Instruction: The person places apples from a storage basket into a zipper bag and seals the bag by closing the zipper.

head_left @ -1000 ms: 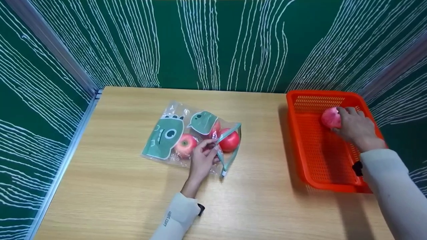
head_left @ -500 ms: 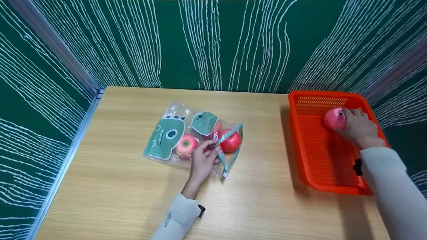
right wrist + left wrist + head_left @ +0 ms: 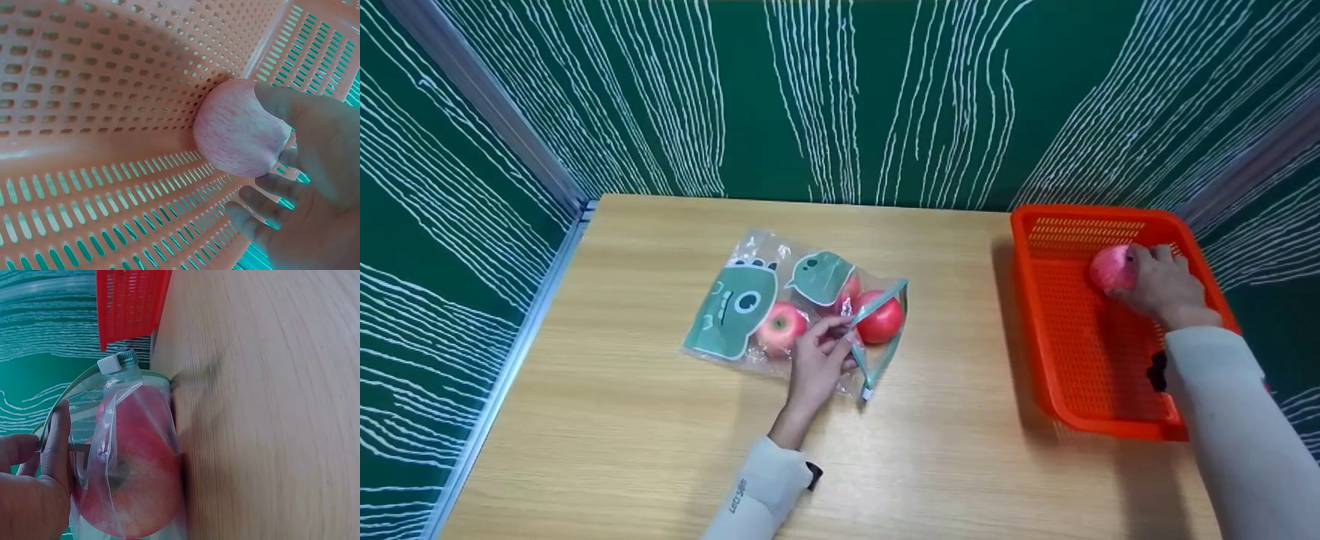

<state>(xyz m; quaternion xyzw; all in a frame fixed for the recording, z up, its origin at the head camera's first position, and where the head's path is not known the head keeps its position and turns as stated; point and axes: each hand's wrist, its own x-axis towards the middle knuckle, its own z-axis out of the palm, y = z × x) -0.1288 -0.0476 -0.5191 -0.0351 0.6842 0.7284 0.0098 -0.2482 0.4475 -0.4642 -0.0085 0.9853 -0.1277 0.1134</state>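
My left hand (image 3: 816, 364) pinches the green-edged mouth of a clear zip bag (image 3: 727, 311) printed with a green monster. The bag lies on the table with red apples inside, one (image 3: 781, 324) near its middle and another (image 3: 881, 322) by the mouth. In the left wrist view, thumb and fingers hold the bag's rim beside an apple (image 3: 138, 478) and the white slider (image 3: 109, 364). My right hand (image 3: 1168, 289) is down in the red basket (image 3: 1027, 330), gripping a pink-red apple (image 3: 1108, 268). From the right wrist, thumb and fingers sit around this apple (image 3: 239, 129).
The wooden table (image 3: 945, 450) extends between bag and basket. Green walls with white lines (image 3: 922, 97) close off the back and both sides. The basket's perforated sides (image 3: 112, 67) rise around the right hand.
The right hand's fingers have shifted slightly on the apple, showing a dark spot on it. The left hand keeps its pinch on the bag. The head view has drifted a little.
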